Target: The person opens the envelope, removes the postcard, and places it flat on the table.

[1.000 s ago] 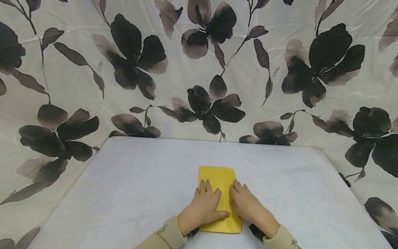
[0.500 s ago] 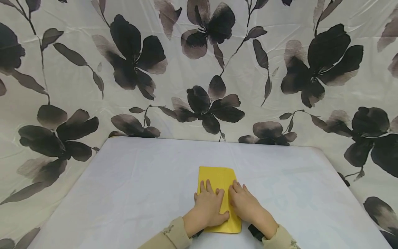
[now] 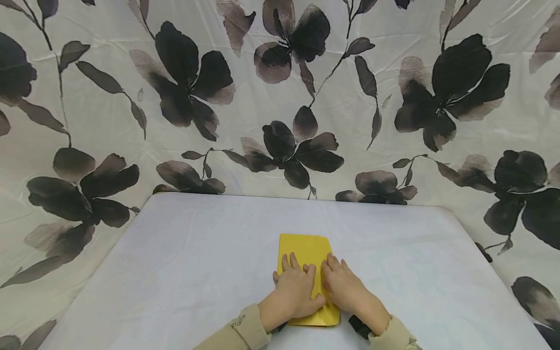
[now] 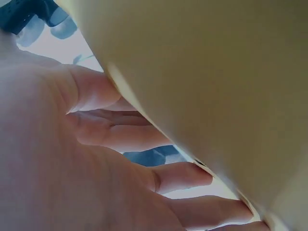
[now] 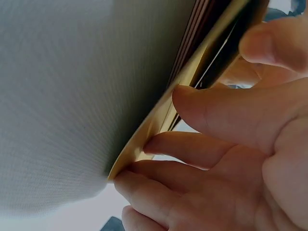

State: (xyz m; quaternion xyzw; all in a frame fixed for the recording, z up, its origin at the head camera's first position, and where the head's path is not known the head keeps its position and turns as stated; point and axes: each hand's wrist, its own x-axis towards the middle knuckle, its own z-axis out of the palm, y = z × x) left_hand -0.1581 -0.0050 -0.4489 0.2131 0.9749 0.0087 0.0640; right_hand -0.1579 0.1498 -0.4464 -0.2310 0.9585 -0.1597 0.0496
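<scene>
A yellow folded paper [image 3: 304, 247] lies on the white tabletop, its long side running away from me. My left hand [image 3: 292, 292] rests on its left and middle part, fingers spread and thumb pointing right. Along the right edge of the paper, my right hand [image 3: 347, 288] presses with its fingers close together. In the left wrist view, fingertips [image 4: 192, 177] touch the large pale yellow surface. The right wrist view has the thumb [image 5: 211, 108] and fingers against a thin yellow edge [image 5: 144, 137], with layers behind it. Both palms hide much of the lower paper.
The white-covered table [image 3: 210, 243] extends to both sides and behind the paper. A floral cloth [image 3: 306, 97] hangs past its far edge. Dark straps or devices [image 3: 359, 326] sit at the wrists, below tan sleeves [image 3: 236, 330].
My left hand has shifted slightly to the right over the yellow paper, its index finger and thumb now closer to my right hand. The right hand has barely moved.
</scene>
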